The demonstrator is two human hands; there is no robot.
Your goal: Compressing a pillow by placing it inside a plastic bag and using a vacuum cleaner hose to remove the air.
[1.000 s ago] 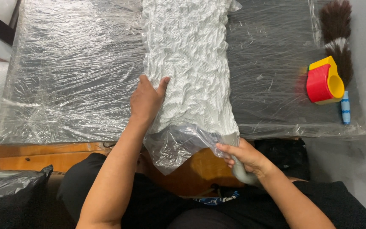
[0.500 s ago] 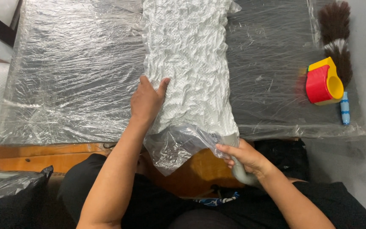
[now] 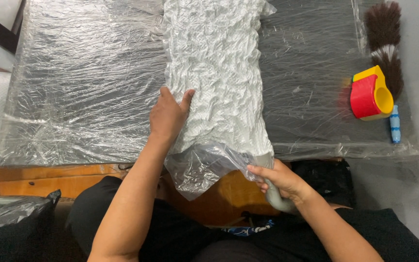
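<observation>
A long white crinkled textile (image 3: pixel 214 73) sealed inside a clear plastic bag (image 3: pixel 202 167) lies down the middle of the worktop (image 3: pixel 311 73), running from the far edge to the near edge, where the loose open end of the bag hangs off towards the person. The worktop itself is dark and covered with a sheet of wrinkled clear film (image 3: pixel 83 82).

The left hand (image 3: pixel 168 116) lies flat on the left near part of the textile, its fingers spread and pressing down on the bag, gripping nothing. The right hand (image 3: pixel 280 179) is at the near right corner of the bag, just off the worktop edge; its fingers are closed round a grey curved tube (image 3: pixel 273 194) whose end meets the bag's corner, and the fingertips pinch the plastic there against it.

At the right of the worktop, well apart from the hands, stands a red and yellow tape dispenser (image 3: pixel 370 94). A brown feather duster (image 3: pixel 386 43) lies just behind it, with its blue and white handle (image 3: pixel 394 123) showing near the dispenser. At the near left a crumpled clear plastic sheet over something dark (image 3: pixel 10 213) sits below the worktop.
</observation>
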